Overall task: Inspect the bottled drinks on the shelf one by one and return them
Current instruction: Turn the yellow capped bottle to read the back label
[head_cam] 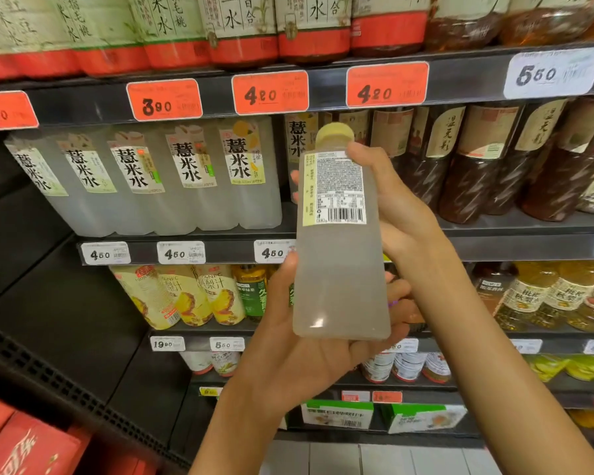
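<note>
A square clear bottle (pixel 338 269) of cloudy pale drink with a yellow cap stands upright in front of the shelves, its back label and barcode turned toward me. My left hand (pixel 299 354) cups its base from below and the left. My right hand (pixel 398 214) grips its upper right side, thumb near the cap. Both hands hold it away from the shelf. A row of matching cloudy bottles (pixel 186 180) stands on the middle shelf (pixel 511 246) to the left, with a gap behind the held bottle.
Dark tea bottles (pixel 494 166) fill the middle shelf at the right. Red-banded bottles (pixel 240 32) line the shelf above. Yellow juice bottles (pixel 182 296) sit below. Price tags (pixel 270 92) run along the shelf edges. Red cartons (pixel 24 443) lie at bottom left.
</note>
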Motion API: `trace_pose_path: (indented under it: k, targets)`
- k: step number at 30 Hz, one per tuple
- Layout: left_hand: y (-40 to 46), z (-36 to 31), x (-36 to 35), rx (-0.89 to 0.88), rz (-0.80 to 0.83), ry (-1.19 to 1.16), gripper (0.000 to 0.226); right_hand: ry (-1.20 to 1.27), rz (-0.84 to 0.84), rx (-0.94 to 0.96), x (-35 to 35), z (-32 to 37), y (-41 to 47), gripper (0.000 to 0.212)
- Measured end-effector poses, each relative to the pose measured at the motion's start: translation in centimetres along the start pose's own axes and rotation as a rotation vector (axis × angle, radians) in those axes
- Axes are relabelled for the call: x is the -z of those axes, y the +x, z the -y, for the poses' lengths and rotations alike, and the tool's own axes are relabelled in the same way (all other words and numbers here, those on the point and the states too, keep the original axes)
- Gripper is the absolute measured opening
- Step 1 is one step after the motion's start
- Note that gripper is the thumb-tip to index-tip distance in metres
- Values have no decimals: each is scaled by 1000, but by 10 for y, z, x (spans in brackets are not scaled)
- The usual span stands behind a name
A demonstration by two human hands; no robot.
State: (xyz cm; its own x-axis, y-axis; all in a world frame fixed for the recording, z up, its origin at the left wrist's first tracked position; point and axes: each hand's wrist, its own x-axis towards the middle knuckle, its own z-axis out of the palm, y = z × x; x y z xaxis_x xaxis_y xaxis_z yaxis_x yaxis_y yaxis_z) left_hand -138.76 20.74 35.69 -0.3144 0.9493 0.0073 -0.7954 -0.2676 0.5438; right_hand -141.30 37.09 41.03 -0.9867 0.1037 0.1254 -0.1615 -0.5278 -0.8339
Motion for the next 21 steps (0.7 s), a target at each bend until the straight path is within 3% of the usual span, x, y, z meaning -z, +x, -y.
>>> trace_pose_path:
  k: [3, 5, 8, 9, 13, 16, 19, 21]
  targets:
    - [1, -4, 14, -67, -15, 153, 74, -15, 103, 140, 2, 2, 0, 47]
    - [1, -5, 23, -142, -77, 340, 69, -40, 123, 227, 5, 6, -1, 48]
    - [9, -4, 26, -276, -380, 653, 41, -146, 95, 352, 1, 10, -8, 63]
    - [12, -3, 28, -298, -454, 689, 41, -163, 93, 374, 1, 10, -10, 68]
    - [24, 6, 25, -381, -536, 645, 46, -158, 107, 365, -3, 10, -16, 75]
    - [26, 10, 24, -390, -434, 570, 52, -79, 156, 301, -7, 9, -19, 100]
    - [28, 11, 27, -295, -351, 506, 87, -45, 219, 195, -12, 8, -18, 89]
    - [29, 10, 28, -241, -326, 476, 91, -140, 179, 189, -13, 10, -19, 67]
